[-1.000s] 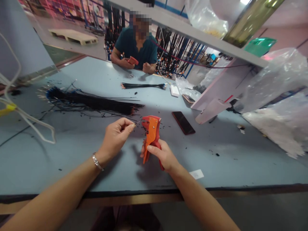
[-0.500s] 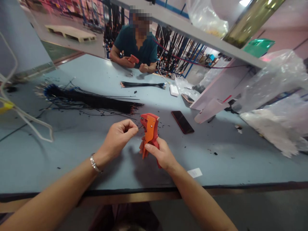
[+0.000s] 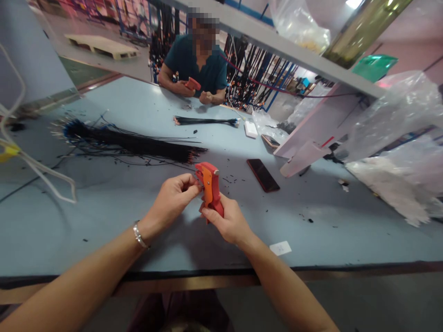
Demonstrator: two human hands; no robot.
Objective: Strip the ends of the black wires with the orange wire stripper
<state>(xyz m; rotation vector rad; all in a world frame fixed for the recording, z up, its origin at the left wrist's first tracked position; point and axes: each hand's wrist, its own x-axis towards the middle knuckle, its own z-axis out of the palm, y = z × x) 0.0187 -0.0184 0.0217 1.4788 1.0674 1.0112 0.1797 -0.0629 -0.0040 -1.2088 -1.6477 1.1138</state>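
Observation:
My right hand (image 3: pixel 226 217) is wrapped round the handles of a red and orange hand tool (image 3: pixel 209 186), held upright above the table. Thumb and fingers of my left hand (image 3: pixel 175 196) are pinched together at the tool's jaws, on its left side. What the pinch holds is too small to make out. Behind both hands a thick bundle of black wires (image 3: pixel 131 143) lies across the left of the table, with coppery ends on the right and blue and whitish ends on the left.
Across the table (image 3: pixel 221 253) a person (image 3: pixel 197 69) holds a red tool. A smaller wire bundle (image 3: pixel 206 121), a dark phone (image 3: pixel 263 175), a white box (image 3: pixel 250 129) and a white label (image 3: pixel 280 248) lie around. Plastic bags (image 3: pixel 394 120) and a shelf post stand right.
The tool in my right hand has moved left and turned, and its handles look closer together. My left hand has shifted slightly right, so its fingertips now meet the jaws.

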